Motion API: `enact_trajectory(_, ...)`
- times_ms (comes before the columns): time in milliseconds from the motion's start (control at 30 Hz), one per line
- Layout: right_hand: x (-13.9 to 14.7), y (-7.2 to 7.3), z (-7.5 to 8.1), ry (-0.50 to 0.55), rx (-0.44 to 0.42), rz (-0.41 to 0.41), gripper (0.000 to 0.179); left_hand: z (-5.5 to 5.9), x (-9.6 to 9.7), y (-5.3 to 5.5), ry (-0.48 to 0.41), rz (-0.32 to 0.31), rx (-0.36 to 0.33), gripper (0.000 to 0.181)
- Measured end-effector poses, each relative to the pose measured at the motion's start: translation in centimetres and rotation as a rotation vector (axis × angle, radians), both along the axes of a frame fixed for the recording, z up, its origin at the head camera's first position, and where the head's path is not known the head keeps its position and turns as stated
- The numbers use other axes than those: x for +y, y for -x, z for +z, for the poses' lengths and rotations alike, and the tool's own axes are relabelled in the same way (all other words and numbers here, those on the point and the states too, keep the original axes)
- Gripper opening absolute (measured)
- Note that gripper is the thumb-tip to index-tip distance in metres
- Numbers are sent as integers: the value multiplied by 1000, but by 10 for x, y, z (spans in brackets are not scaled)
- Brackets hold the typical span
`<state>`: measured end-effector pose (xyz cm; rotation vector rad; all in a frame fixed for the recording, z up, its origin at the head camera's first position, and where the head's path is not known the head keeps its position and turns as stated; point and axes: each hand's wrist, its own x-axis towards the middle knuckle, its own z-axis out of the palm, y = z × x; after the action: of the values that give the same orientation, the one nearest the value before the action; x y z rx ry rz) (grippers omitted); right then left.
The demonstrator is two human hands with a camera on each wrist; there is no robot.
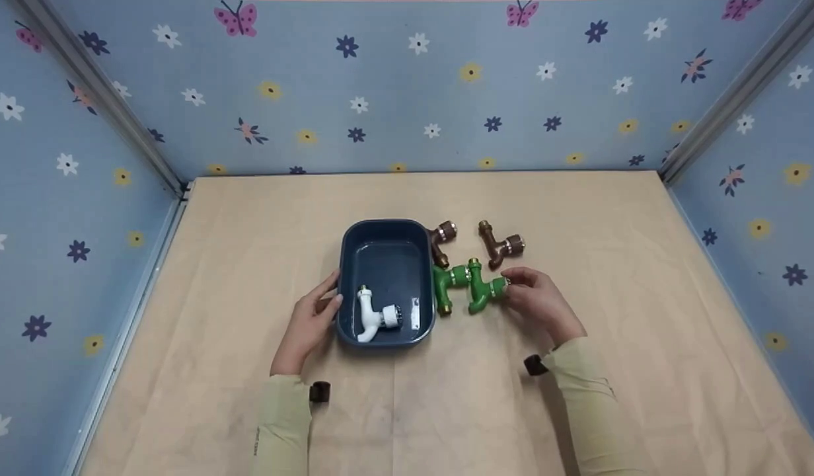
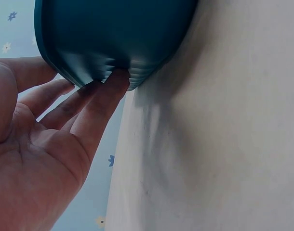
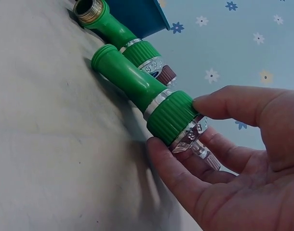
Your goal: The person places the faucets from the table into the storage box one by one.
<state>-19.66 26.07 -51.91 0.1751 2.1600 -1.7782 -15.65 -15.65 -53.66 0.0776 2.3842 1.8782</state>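
A dark blue plastic bin (image 1: 387, 261) stands on the cloth-covered table with a white faucet (image 1: 372, 318) lying inside. Against the bin's outer left wall, my left hand (image 1: 312, 319) rests its fingertips; the left wrist view shows its fairly straight fingers (image 2: 101, 103) touching the wall near the rim. Right of the bin, my right hand (image 1: 539, 299) pinches the knob end of a green faucet (image 1: 484, 289) between thumb and fingers. The right wrist view shows that faucet's ribbed green collar (image 3: 172, 118) and clear tip. Another green faucet (image 1: 446, 284) lies between it and the bin.
One brown faucet (image 1: 441, 241) lies by the bin's upper right side, and another brown faucet (image 1: 498, 246) is farther right, behind the held one. Flower-patterned blue panels (image 1: 420, 86) enclose the beige-covered table (image 1: 268, 218) at the back and sides.
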Motion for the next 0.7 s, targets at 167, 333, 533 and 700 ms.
enact_trajectory(167, 2, -1, 1, -5, -5, 11, 44, 0, 0, 0, -10, 5, 5, 50)
enact_trajectory(333, 4, -5, 1, -26, 0, -3, 44, 8, 1, -3, -30, 0, -23, 51)
enact_trajectory(533, 6, -11, -1, -13, 3, -30, 41, 32, 5, -11, -18, -20, -25, 51)
enact_trajectory(700, 7, -15, 0, 7, 15, -35, 44, 37, 6, -13, -6, -15, -35, 51)
